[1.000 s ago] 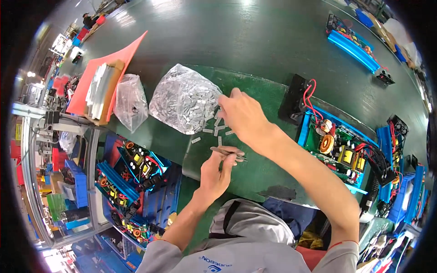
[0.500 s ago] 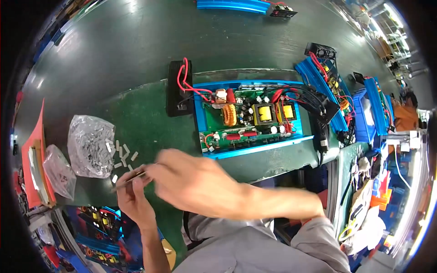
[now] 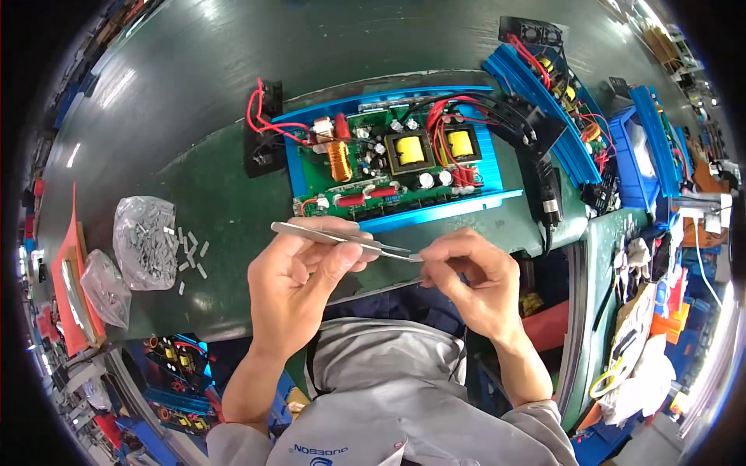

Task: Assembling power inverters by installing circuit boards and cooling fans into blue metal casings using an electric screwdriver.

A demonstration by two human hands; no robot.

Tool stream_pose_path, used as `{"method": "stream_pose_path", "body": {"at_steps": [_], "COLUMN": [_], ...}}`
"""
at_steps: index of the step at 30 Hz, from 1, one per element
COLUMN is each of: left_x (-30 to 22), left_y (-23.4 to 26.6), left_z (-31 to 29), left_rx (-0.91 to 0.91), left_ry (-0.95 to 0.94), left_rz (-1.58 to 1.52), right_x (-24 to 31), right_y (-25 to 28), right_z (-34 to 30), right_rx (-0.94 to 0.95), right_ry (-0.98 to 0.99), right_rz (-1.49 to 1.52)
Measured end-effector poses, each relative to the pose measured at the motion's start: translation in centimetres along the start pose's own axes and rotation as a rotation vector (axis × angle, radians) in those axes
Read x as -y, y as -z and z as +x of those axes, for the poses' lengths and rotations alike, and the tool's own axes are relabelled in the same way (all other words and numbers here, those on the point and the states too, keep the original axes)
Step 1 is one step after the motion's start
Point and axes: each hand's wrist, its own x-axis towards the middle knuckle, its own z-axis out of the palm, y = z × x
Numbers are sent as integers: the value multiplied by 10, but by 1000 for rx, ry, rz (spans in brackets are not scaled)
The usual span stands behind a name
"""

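Left hand [image 3: 289, 286]: closed around tweezers [image 3: 307, 232], tips pointing right
Right hand [image 3: 480, 286]: fingers drawn narrow at the tweezers' tips; cannot tell whether they grip anything
Board [image 3: 316, 168]: in a blue frame on the surface [image 3: 221, 186], just beyond both hands
Bag [image 3: 145, 242]: far left, metal pieces [image 3: 204, 249] beside it

Two hands [image 3: 289, 287] [image 3: 480, 283] and one pair of tweezers [image 3: 307, 232] are showing. Two bags [image 3: 145, 248] [image 3: 107, 287] are lying on the table [image 3: 210, 194]. The middle unit [image 3: 454, 207] is carrying two yellow transformers [image 3: 409, 151] [image 3: 460, 144] and one coil [image 3: 339, 161]; another unit [image 3: 536, 113] is showing two fans [image 3: 531, 34] [image 3: 552, 36].
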Motion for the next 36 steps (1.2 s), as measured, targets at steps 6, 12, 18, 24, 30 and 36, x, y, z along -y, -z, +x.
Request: {"method": "stream_pose_path", "body": {"at_steps": [6,12,18,24,30,36], "left_x": [-1,-3,8,29,34,43], "left_y": [-13,-17,-13,-18,-34,-44], "left_z": [-2,-1,24,48,55,58], "left_rx": [-24,32,-53,29,30,-6], "left_ry": [1,43,-322,-590,-632,-601], "left_rz": [66,184,496,669,742,798], "right_x": [-3,-5,-30,-36,-46,-65], "right_y": [4,17,99,108,82,25], "right_z": [0,-3,-11,-26,-129,-152], "right_rx": [-57,-159,-863,-694,-512,-277], "right_ry": [-68,50,284,26,-456,-528], "right_rz": [73,-79,-1206,-1062,30,176]}}
